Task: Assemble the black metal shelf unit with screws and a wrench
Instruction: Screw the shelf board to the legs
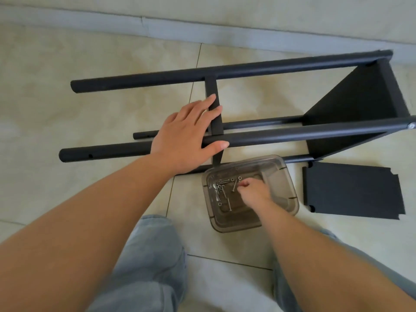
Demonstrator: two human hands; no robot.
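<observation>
**Ana:** Screws [225,190] were the target at that moment. The right hand [254,192], lower centre of the frame, was down in the smoky plastic tub [290,190], fingers curled and tips drawn together over one of them. Whether it actually had the screw pinched, I couldn't tell.

**Ben:** And the left hand [186,136]?

**Ana:** Spread wide and flat at mid-frame, palm on the near tube [292,135] of the shelf frame [360,95], fingers reaching over the thin crossbar [212,104]. The frame lay on its side across the tiled floor [67,109], from centre left to the right edge, with one panel already bolted in at the far right.

**Ben:** How should this step have been done well, in your view?

**Ana:** Take a single screw by its head, lift it clear so the others don't snag, and keep that left palm pressing so the round tubes don't roll. A loose panel [351,190] waited at lower right, just beside the tub.

**Ben:** Any wrench? Any writing?

**Ana:** No wrench that I could pick out. No brand, label or lettering could be read anywhere.
</observation>
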